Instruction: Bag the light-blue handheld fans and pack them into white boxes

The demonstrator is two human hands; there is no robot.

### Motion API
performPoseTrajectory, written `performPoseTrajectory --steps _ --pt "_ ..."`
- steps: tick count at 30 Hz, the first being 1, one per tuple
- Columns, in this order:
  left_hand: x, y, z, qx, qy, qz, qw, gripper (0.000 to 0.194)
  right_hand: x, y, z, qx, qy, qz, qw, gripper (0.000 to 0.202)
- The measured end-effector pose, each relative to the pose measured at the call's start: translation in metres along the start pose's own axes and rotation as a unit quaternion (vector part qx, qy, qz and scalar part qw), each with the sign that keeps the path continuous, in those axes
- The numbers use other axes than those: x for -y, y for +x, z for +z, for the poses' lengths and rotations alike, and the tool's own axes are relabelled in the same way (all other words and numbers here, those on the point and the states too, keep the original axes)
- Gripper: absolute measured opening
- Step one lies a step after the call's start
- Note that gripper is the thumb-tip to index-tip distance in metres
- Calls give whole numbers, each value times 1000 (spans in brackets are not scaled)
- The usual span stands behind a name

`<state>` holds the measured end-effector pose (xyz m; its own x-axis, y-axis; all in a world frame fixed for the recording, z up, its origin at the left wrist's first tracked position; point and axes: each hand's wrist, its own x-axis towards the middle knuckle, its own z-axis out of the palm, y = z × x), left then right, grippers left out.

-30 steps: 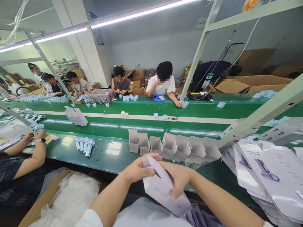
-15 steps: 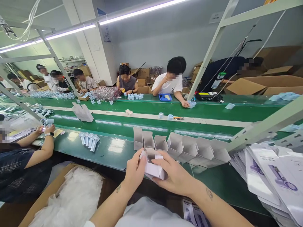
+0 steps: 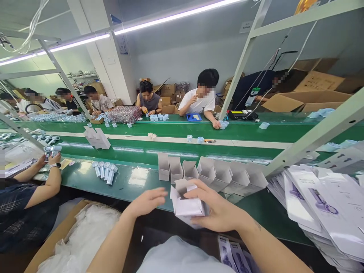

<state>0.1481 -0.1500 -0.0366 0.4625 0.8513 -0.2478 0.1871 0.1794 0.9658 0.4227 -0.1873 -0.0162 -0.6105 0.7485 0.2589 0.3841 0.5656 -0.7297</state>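
A small white carton (image 3: 189, 207) with raised flaps is gripped from its right side by my right hand (image 3: 216, 208), thumb below and fingers over the top. Its upper end is open toward me. To the left of it, my left hand (image 3: 149, 201) is in the air, apart from the carton, fingers stretched out and holding nothing. Just behind the carton stands a row of several open white boxes (image 3: 222, 175) on the green table. Left of that row lie several light-blue handheld pieces with round heads (image 3: 105, 171).
Flattened printed cartons (image 3: 321, 204) are stacked at the right. A cardboard box of white plastic bags (image 3: 85, 235) sits low at the left. A green conveyor (image 3: 136, 150) crosses ahead, with a metal frame post (image 3: 309, 140) at right. A co-worker's hands (image 3: 52, 157) are at far left.
My left hand has let go of the carton and moved left, its fingers now stretched out. The right hand still holds the carton. The view has shifted slightly.
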Motion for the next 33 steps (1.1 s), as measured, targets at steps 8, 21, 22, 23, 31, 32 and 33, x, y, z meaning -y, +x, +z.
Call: performPoseTrajectory --steps 8,21,22,23,31,32,33 --pt "-3 25 84 58 -415 21 908 57 2 7 -2 81 73 40 993 50" --pt "6 13 82 -48 -81 168 981 23 16 -18 65 -199 -21 133 971 65" --pt "3 16 77 -5 -70 162 984 21 15 -18 63 -192 -8 137 972 66" --pt "-1 19 72 37 -72 147 986 19 14 -19 59 -182 4 149 972 68" --pt "-2 18 95 103 -291 36 951 54 12 -36 39 -84 5 175 981 88" --pt "0 16 100 84 -292 35 952 50 10 -37 38 -75 8 166 983 91" --pt "1 13 104 69 -292 35 953 47 8 -38 37 -68 12 158 985 94"
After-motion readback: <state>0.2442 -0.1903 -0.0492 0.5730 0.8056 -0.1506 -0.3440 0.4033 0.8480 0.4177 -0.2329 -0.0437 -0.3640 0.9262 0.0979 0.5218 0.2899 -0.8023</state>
